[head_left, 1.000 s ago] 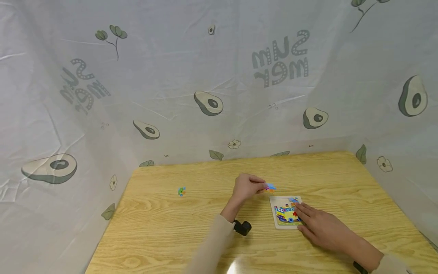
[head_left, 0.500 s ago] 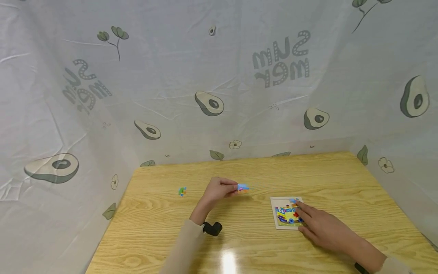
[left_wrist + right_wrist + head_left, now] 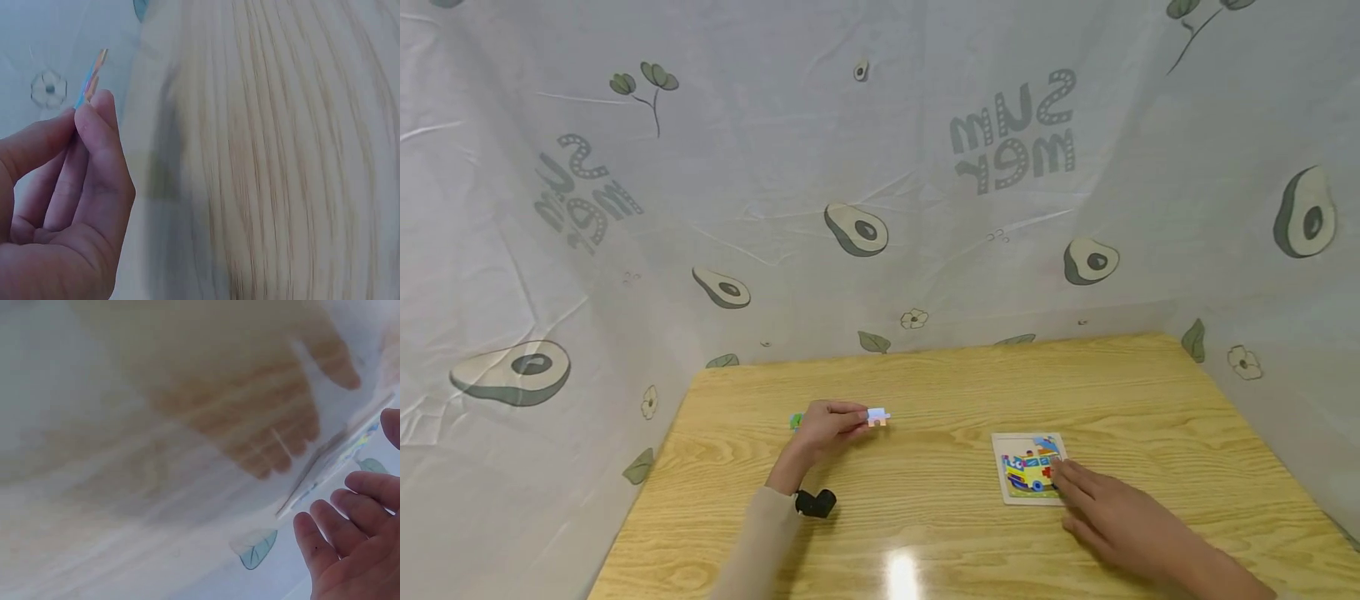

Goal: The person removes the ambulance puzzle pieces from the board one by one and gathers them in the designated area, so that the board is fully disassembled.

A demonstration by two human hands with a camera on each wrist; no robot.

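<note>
My left hand (image 3: 826, 429) pinches a small jigsaw piece (image 3: 877, 416) between thumb and fingers above the left-middle of the table. In the left wrist view the jigsaw piece (image 3: 91, 78) appears edge-on, blue with orange and pink, beyond the fingertips. Partly hidden behind that hand is a second, green jigsaw piece (image 3: 796, 422). On the right lies a square puzzle board (image 3: 1009, 442) with a yellow ambulance picture and blue at its top right corner. My right hand (image 3: 1108, 512), fingers extended, is at the board's right edge; whether the fingertips touch it I cannot tell.
The wooden table (image 3: 925, 475) reaches back to a pale curtain (image 3: 760, 208) printed with avocados, which also hangs along both sides. A black wrist camera (image 3: 816, 502) sits on the left wrist.
My left hand has carried the jigsaw piece leftward, away from the board, towards the green piece. My right hand has drawn back slightly, showing more of the board's top right corner.
</note>
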